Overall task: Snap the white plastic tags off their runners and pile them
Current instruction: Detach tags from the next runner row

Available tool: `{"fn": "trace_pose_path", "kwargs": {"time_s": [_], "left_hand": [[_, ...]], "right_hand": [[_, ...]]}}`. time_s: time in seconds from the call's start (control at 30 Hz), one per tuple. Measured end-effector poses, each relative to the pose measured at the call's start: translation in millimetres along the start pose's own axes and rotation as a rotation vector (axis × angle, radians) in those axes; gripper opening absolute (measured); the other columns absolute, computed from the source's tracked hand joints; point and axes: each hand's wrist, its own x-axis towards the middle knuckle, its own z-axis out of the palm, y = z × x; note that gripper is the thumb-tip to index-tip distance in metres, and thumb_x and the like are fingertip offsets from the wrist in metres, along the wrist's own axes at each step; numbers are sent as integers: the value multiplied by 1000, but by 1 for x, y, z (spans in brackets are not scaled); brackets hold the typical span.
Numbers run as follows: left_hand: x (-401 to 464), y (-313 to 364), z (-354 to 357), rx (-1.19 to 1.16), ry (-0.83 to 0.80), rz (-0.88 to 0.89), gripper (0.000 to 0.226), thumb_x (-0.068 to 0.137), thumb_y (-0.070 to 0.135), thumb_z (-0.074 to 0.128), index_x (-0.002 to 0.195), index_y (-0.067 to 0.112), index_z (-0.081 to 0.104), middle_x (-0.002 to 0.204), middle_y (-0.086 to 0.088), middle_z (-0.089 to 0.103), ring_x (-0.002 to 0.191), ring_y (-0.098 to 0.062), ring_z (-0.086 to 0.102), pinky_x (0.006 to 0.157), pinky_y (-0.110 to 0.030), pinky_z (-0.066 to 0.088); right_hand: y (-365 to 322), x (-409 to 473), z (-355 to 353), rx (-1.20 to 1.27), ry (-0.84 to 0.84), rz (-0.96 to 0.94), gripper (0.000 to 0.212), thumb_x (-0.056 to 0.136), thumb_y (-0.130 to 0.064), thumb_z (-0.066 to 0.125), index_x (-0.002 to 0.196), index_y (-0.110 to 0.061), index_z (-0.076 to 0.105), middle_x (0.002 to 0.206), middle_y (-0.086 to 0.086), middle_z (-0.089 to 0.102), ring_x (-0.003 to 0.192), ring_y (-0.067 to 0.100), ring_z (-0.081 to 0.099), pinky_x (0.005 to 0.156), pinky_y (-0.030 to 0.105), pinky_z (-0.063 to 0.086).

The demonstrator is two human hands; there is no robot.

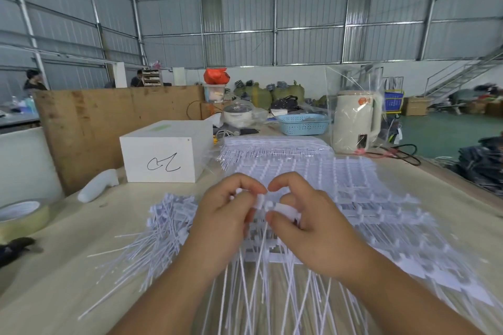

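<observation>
Both hands, left (226, 215) and right (307, 223), pinch one tag (262, 202) above the runners (367, 198).

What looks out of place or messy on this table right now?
Nothing looks damaged or spilled. The loose tags left of the hands lie fanned out unevenly, tails pointing several ways, more a scatter than a neat pile. The kettle at the back is wrapped in a clear bag.

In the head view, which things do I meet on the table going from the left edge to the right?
Tape roll → white box → blue basket → bagged kettle.
</observation>
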Motion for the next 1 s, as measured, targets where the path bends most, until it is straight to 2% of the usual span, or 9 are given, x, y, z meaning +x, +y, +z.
{"fn": "trace_pose_path", "kwargs": {"time_s": [0.1,0.27,0.4,0.47,0.57,0.67,0.77,0.93,1.0], "left_hand": [[2,-1,-3,-13,43,-16,19,79,9,54,70,20,68,45,3,42,42,-12,36,44,-26,33],[-4,-2,0,-80,-217,-24,12,71,28,60,75,18,65,57,-4,50,47,-14,42,45,-21,36],[-6,-4,-1,-93,-373,22,14,77,18,71,86,17,62,65,10,65,53,-2,57,52,-12,43],[-5,-4,-4,-100,-408,-8,13,77,14,71,83,22,64,73,7,71,59,-1,61,54,-11,44],[-3,-3,-8,-89,-423,-35,12,73,20,76,77,27,67,78,-1,72,62,-4,62,54,-14,45],[-2,-5,-9,-101,-423,-48,11,75,15,74,80,23,68,79,-1,72,64,-4,63,55,-13,46],[-3,-6,-9,-138,-441,-57,10,77,12,71,86,16,68,69,7,67,53,-1,59,51,-12,45],[-2,-6,-11,-298,-437,-153,19,67,26,76,83,17,71,72,-10,63,45,-10,48,42,-22,40],[-1,-8,-11,-402,-443,-219,16,68,26,74,78,16,69,60,-4,61,42,-10,45,41,-21,38]], "right_hand": [[-4,0,0,109,40,-9,24,87,-25,57,101,-41,46,54,-6,53,43,10,42,46,27,36],[-8,-1,5,43,-14,-56,22,85,-28,55,104,-37,46,64,-2,67,43,12,48,46,29,37],[-1,1,0,1,-71,29,48,86,-21,58,123,-44,38,79,-3,71,59,23,63,57,44,52],[2,1,0,-51,-73,44,53,84,-28,60,126,-47,35,79,-8,71,64,17,66,64,45,55],[6,2,-2,-126,5,74,48,74,-45,59,119,-49,42,64,-15,59,55,4,55,55,30,48],[9,3,-4,-162,24,131,11,79,-32,68,87,-33,61,56,-11,54,49,4,48,50,28,39],[8,2,-2,-174,33,128,33,83,-27,69,58,-28,48,49,-8,46,46,6,40,49,30,34],[-1,2,-3,-110,15,73,36,85,-40,64,61,-19,48,49,-6,42,45,5,37,46,27,31],[-4,1,-3,-116,-11,48,38,83,-50,62,69,-15,57,51,-1,47,45,5,39,47,28,33]]}}
